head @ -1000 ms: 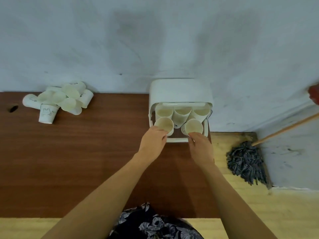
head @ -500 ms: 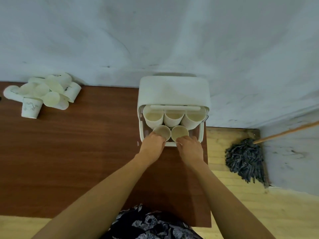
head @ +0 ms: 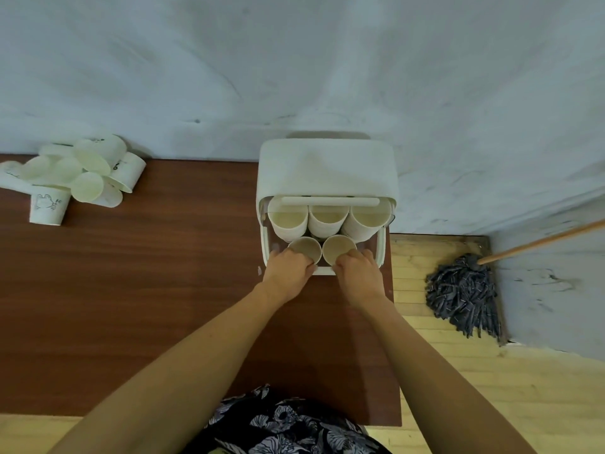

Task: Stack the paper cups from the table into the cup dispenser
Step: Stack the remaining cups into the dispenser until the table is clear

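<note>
Head view, centre of the frame: two paper cups sit side by side in the front row of the white cup dispenser [head: 327, 168], the left cup [head: 305, 250] and the right cup [head: 339, 248] now nearly touching, mouths toward the camera. A second ago they stood apart with a gap between them, and half a second ago they had already been drawn together; since then they have settled lower, below the three cup stacks [head: 329, 219] that fill the back row under the dispenser's bar. The left hand [head: 288, 273] curls its fingers round the near side of the left cup, and the right hand [head: 358, 273] does the same on the right cup, so both are grasping, not released. My reading is that this pair is being seated in the front row, and that letting go is the next thing needed. The task is far from finished: at the upper left of the frame a loose heap of paper cups [head: 75, 178] lies on the brown table [head: 163, 290], one of them standing mouth down at the heap's lower edge. At the right of the frame a mop [head: 465, 299] rests on the wooden floor against the wall.
</note>
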`<action>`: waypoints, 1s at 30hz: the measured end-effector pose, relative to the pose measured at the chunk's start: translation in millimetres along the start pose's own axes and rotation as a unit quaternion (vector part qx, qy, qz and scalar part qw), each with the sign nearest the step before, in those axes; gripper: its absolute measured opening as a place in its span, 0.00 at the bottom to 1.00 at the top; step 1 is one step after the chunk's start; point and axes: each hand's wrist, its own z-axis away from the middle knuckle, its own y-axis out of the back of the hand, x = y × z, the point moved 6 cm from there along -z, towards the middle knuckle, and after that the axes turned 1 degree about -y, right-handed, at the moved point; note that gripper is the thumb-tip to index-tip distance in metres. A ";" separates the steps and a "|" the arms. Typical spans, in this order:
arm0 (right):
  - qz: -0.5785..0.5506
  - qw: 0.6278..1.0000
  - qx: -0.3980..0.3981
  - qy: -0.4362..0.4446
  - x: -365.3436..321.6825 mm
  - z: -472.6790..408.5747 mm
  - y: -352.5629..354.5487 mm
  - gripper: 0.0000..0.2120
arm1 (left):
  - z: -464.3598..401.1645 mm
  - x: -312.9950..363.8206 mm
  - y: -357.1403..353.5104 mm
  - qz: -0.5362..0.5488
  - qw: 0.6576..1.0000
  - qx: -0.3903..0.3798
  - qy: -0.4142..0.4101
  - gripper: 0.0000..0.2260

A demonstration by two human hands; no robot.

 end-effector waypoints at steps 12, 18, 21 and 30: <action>0.050 0.999 0.019 0.002 -15.1 2.6 4.1 0.11 | 0.1 -3.6 -1.2 0.063 0.998 0.014 0.000 0.11; 0.024 0.999 0.045 -0.010 -22.0 11.7 6.0 0.11 | 16.8 -8.4 17.9 0.099 0.988 0.116 -0.037 0.09; -0.027 0.994 0.101 -0.005 -36.7 22.7 16.4 0.10 | 35.4 -21.9 29.1 0.147 0.975 0.164 -0.013 0.11; -0.136 0.981 0.049 0.126 -166.4 23.5 4.5 0.07 | 105.9 -136.1 56.4 0.158 0.952 0.225 0.135 0.10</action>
